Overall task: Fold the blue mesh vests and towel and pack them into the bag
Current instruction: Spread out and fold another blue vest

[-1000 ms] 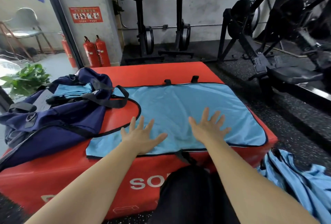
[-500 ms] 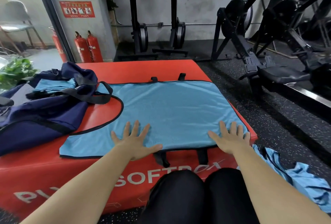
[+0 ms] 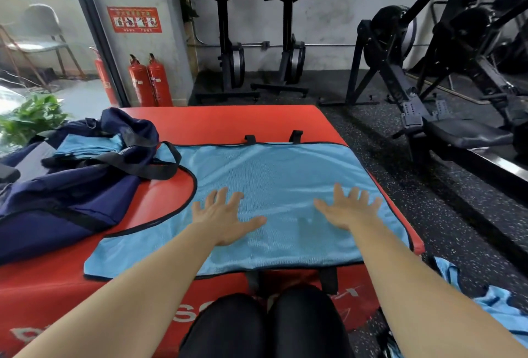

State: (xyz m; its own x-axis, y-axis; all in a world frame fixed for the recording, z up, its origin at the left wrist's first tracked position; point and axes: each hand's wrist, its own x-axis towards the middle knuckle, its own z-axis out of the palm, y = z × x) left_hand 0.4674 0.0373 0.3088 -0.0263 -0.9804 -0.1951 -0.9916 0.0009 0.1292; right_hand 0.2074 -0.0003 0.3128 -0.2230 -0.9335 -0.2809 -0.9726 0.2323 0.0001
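A blue mesh vest (image 3: 274, 174) with black trim and black straps lies spread flat on the red soft box (image 3: 228, 120). My left hand (image 3: 223, 216) presses flat on its near middle, fingers spread. My right hand (image 3: 350, 209) presses flat on its right part, fingers spread too. The navy bag (image 3: 71, 186) lies open at the left of the box, with a folded blue cloth (image 3: 85, 144) inside it. More blue cloth (image 3: 497, 306) lies in a heap on the floor at the lower right.
Two red fire extinguishers (image 3: 148, 80) stand by the pillar behind the box. Black rowing machines (image 3: 428, 86) fill the right and back. A potted plant (image 3: 31, 117) is at the far left. My knees (image 3: 265, 326) are against the box's front.
Both hands slid over the vest: the right went out to the near right edge, then came back inward and further up. The left shifted forward.
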